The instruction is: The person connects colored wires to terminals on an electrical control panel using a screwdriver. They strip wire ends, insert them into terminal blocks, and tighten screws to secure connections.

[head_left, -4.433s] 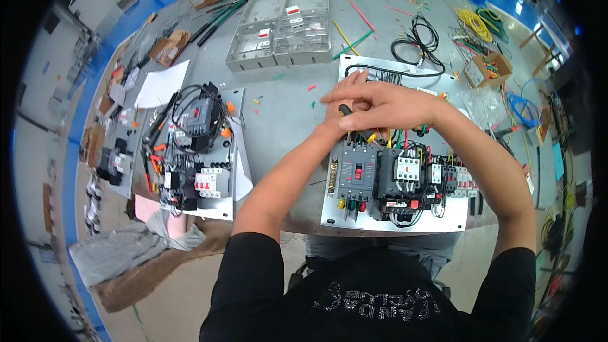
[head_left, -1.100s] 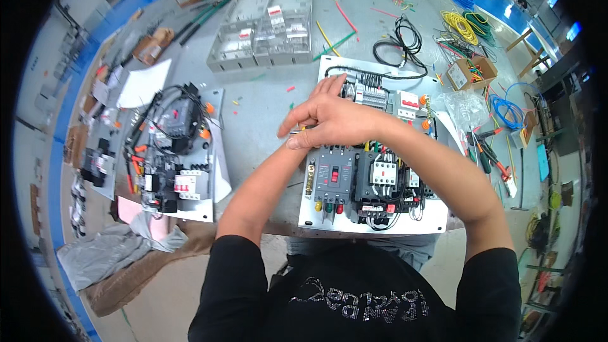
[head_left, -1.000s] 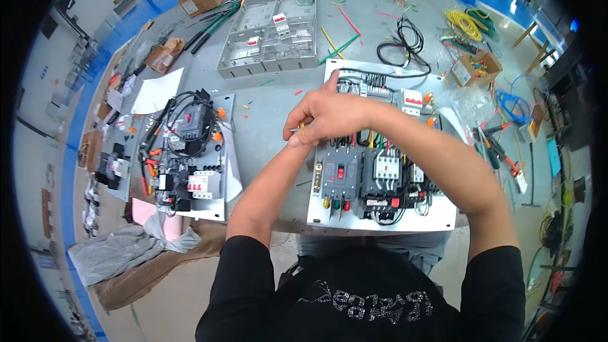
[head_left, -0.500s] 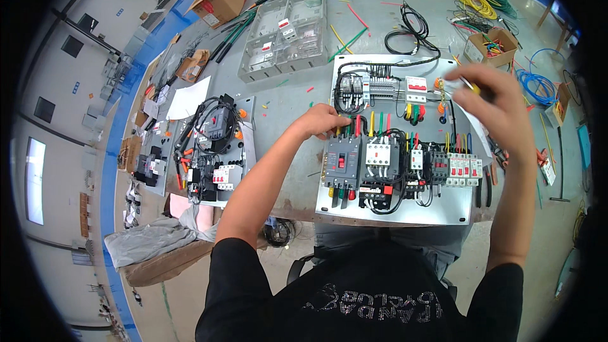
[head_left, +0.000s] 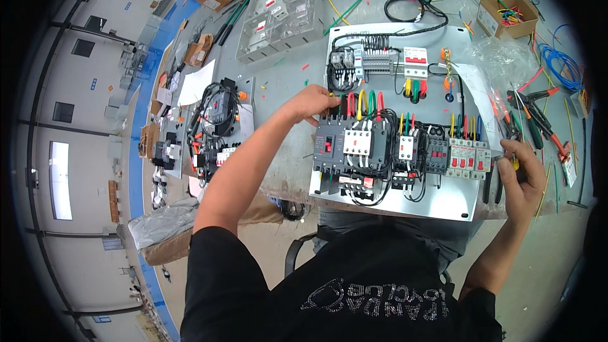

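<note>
A metal mounting plate (head_left: 405, 202) lies before me, crowded with wired electrical parts. At its left sits a large dark circuit breaker (head_left: 328, 145) with a red toggle. My left hand (head_left: 310, 104) is closed at the breaker's upper end, next to black, red, yellow and green wire ends; its fingers hide what they grip. Beside the plate's right edge, my right hand (head_left: 522, 174) is closed around a slim tool with a yellow handle (head_left: 515, 163), mostly covered by the fingers. Nearest to it is a row of small white breakers (head_left: 468, 158) with red levers.
Cutters and pliers with red handles (head_left: 551, 126) lie at the right, near a cardboard box (head_left: 506, 16) of wire pieces. A clear plastic enclosure (head_left: 278, 12) stands at the back. Another wired assembly (head_left: 218, 111) is at the left. A black cable (head_left: 415, 0) runs off the plate's top.
My right hand has moved down from above the plate's upper right to beside its right edge, still holding the tool. The left hand stays at the breaker's top. The view has shifted.
</note>
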`<state>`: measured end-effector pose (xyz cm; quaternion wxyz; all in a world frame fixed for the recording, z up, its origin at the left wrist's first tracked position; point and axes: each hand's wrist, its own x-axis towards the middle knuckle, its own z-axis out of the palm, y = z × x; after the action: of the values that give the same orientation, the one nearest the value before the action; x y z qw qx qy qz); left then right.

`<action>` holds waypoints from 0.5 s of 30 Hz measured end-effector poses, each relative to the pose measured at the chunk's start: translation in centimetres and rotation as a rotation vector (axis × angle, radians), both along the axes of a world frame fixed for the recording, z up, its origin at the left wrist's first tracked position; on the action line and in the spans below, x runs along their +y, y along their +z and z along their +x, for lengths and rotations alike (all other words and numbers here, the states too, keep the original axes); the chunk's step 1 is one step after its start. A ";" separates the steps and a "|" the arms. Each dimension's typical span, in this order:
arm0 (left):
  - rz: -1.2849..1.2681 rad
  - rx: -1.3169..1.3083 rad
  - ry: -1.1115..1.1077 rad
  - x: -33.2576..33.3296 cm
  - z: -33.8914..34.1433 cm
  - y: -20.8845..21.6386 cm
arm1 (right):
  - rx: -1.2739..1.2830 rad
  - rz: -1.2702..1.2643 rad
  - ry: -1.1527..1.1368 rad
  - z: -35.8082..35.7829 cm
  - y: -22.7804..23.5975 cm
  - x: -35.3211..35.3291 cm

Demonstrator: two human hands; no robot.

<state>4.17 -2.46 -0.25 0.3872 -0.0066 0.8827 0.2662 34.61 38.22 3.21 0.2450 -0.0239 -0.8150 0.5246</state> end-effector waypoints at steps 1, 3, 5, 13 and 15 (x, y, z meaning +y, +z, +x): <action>-0.026 -0.014 -0.007 0.0 0.1 0.1 | 0.019 0.015 0.001 0.2 -0.3 0.0; -0.065 -0.034 -0.031 0.4 -0.5 0.0 | 0.057 0.056 -0.010 0.7 -0.9 0.5; -0.087 -0.031 -0.039 0.7 -0.7 -0.1 | 0.094 0.040 0.009 1.0 -0.9 0.7; -0.061 0.179 0.038 -0.1 0.9 0.0 | 0.296 0.175 -0.021 1.6 0.5 0.7; -0.047 0.605 -0.075 -0.7 2.5 -0.7 | 0.312 0.091 -0.087 3.7 -0.5 1.5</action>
<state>6.63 -3.21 -0.98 0.1162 0.0968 0.9634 0.2212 38.27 39.68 2.68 0.3918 0.0334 -0.7882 0.4734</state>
